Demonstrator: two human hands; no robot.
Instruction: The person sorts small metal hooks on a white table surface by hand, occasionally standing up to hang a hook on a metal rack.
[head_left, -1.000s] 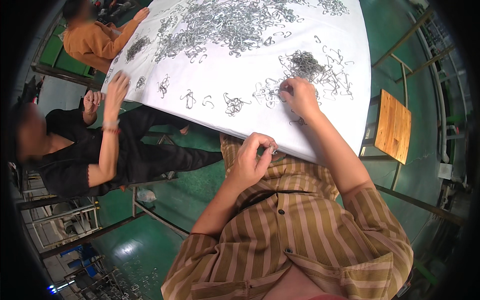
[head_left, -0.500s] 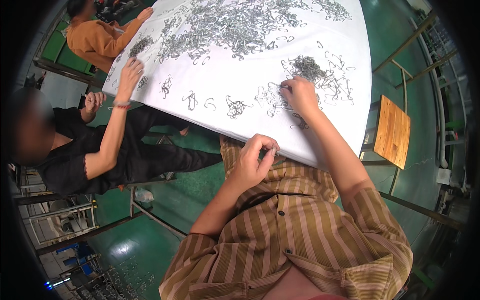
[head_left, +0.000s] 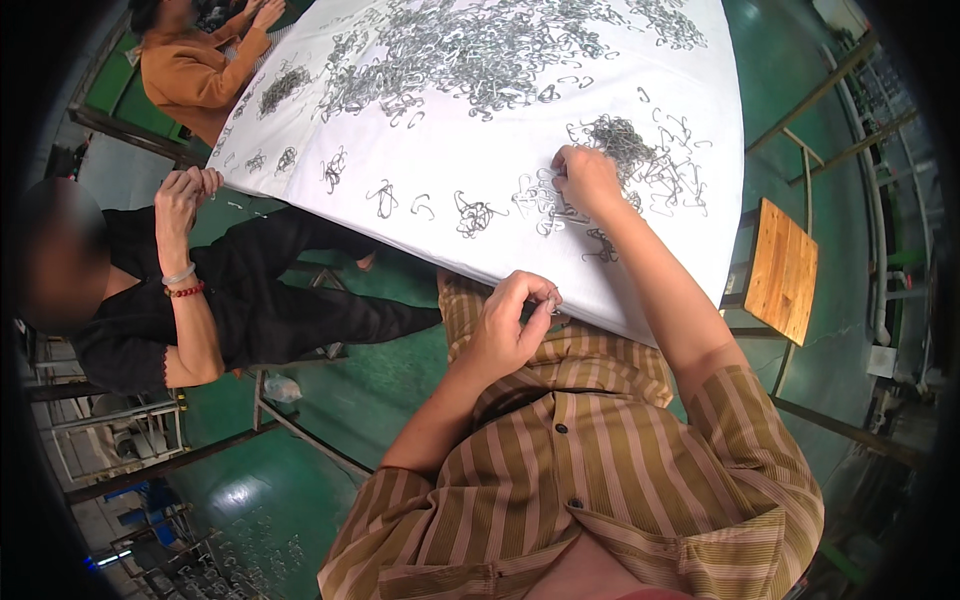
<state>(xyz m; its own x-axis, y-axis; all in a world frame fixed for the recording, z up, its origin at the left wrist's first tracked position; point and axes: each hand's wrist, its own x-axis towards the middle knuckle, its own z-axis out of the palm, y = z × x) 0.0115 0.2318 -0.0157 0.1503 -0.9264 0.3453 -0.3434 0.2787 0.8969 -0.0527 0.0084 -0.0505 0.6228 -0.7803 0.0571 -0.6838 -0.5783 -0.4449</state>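
At the near edge of the white-covered table [head_left: 400, 195], my left hand [head_left: 512, 322] is closed in a pinch. A small grey metal piece glints at its fingertips; most of its shape is hidden. My right hand [head_left: 590, 185] reaches over the tabletop, fingers curled down with thumb and forefinger close together; whatever they hold is hidden. Just beside it lie loose bent-wire metal hooks [head_left: 540, 200] and, beyond, a denser dark heap of hooks [head_left: 618, 140]. A small tangled pile of hooks [head_left: 475, 214] sits to the left, and another little cluster [head_left: 600, 245] near my right forearm.
A large spread of hooks [head_left: 470, 50] covers the table's far part. On the left, one co-worker in black [head_left: 190, 290] and another in an orange top [head_left: 190, 75] are at the table's side. A wooden stool [head_left: 783, 270] stands at right.
My right hand has shifted slightly left and away from me; my left hand stays nearly still. The black-clad co-worker's hand has drawn back from the table, and the orange-clad co-worker's hands have come together.
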